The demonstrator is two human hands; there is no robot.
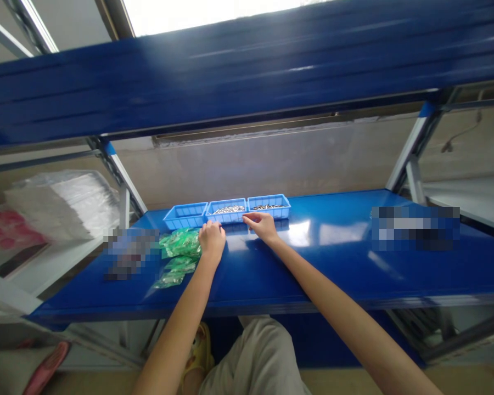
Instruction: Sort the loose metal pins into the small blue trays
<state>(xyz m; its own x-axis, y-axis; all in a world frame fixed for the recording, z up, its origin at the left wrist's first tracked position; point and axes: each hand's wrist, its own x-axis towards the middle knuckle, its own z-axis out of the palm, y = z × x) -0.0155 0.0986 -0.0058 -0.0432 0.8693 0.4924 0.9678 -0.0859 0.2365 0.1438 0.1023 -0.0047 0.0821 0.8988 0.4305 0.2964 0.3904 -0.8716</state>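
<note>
The shelf (247,274) has bare room along its front edge; the left hand (211,237) lies curled beside the green bags (181,244), its grip hidden; the right hand (263,225) is pinched narrow just before 3 blue trays (226,211); small pieces likely want a low fingertip pinch; the upper shelf (247,71) hangs overhead.

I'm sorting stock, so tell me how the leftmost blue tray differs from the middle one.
The leftmost tray shows no contents; the middle tray holds small silvery parts. The leftmost tray stands behind the green bags; the middle tray stands just beyond the left hand. Both are shallow blue trays, side by side in one row.
</note>
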